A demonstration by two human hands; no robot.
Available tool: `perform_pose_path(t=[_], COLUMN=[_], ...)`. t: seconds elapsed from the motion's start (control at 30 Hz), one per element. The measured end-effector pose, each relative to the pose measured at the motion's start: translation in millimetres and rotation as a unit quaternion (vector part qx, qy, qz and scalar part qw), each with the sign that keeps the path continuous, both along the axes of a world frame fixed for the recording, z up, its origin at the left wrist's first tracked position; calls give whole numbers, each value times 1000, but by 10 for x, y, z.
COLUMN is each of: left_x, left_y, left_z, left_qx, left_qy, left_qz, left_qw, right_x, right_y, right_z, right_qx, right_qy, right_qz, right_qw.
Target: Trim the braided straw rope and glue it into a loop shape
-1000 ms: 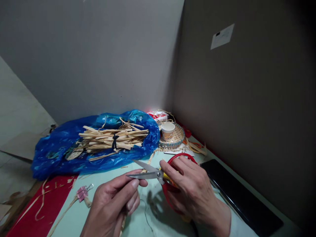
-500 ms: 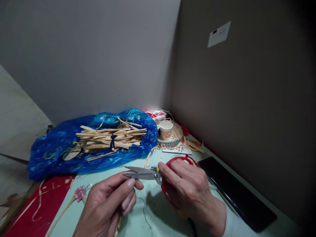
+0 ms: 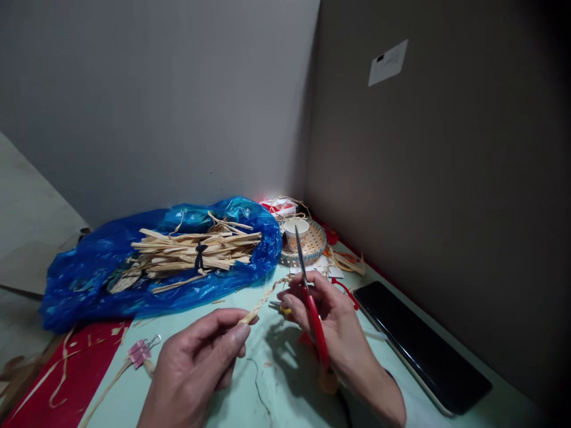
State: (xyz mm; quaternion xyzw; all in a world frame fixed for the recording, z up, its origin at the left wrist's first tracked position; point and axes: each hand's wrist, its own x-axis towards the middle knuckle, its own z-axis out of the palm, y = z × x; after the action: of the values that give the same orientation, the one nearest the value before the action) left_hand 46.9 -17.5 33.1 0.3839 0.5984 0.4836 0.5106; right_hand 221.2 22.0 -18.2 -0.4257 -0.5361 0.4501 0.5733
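Observation:
My left hand (image 3: pixel 200 356) pinches the near end of a twisted straw cord (image 3: pixel 263 302) between thumb and fingers. The cord slants up and away toward my right hand (image 3: pixel 330 315); whether those fingers touch it I cannot tell. Red-handled scissors (image 3: pixel 316 321) rest in my right hand, their blades closed together and pointing up, away from the cord. Partly hidden behind the right fingers lies a small tool with yellow on it (image 3: pixel 284 309). A pink binder clip (image 3: pixel 140 353) grips straw strands on the table to the left of my left hand.
A tied bundle of dry straw strips (image 3: pixel 200 249) lies on a blue plastic bag (image 3: pixel 89 279). Behind my right hand, a paper cup (image 3: pixel 294 235) stands in a woven basket (image 3: pixel 319 241). A black phone-like slab (image 3: pixel 423 348) lies at right. Grey walls (image 3: pixel 200 107) close off the back.
The scissors have swung from pointing left at my left fingertips to pointing upward in my right hand. The straw cord now shows stretching from my left fingers.

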Motion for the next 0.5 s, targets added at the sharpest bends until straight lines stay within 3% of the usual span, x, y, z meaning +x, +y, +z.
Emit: perform_pose_path(t=[0.13, 0.27, 0.33, 0.43, 0.5], left_x=[-12, 15, 35, 47, 31], left_y=[36, 52, 47, 31, 19], left_z=[-56, -88, -108, -157, -205], left_qx=[127, 193, 210, 221, 251], left_qy=[143, 192, 204, 240, 287], left_qz=[-30, -85, -91, -55, -42], left_qw=[981, 958, 952, 944, 923], right_x=[8, 55, 73, 82, 77], right_y=[19, 5, -8, -16, -15], right_z=[149, 260, 268, 255, 246], right_qx=[-66, -90, -76, -60, -49], right_qy=[113, 216, 223, 194, 170], right_qz=[8, 2, -1, -20, -36], right_qw=[991, 972, 972, 979, 984])
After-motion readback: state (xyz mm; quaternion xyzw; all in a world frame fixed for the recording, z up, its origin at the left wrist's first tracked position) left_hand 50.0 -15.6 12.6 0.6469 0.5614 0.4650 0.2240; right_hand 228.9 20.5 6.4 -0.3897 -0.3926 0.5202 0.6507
